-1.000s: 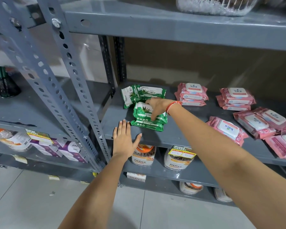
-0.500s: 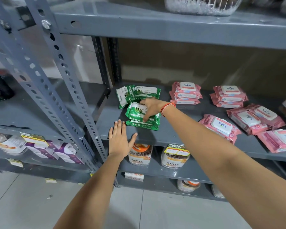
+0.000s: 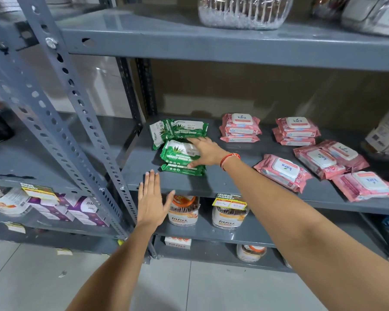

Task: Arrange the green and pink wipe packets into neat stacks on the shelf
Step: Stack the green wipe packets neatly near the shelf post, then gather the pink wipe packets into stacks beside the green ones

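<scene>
Right hand (image 3: 206, 152) lies spread, fingers splayed, flat against the front green stack (image 3: 181, 159), gripping nothing. Left hand (image 3: 152, 200) hovers flat and wide at the shelf (image 3: 211, 187) edge, just left of that stack. Behind it, 2 green packets (image 3: 177, 131) lie skewed. Right of it sit 2 pink stacks (image 3: 240, 127) and 4 loose pink packets (image 3: 283, 172). Step in hand: squaring greens. Next, likely gather the skewed pair.

Soft, even light is falling from above, glare is smearing the upper shelf (image 3: 166, 34), and wide-angle distortion is bending the edges.
</scene>
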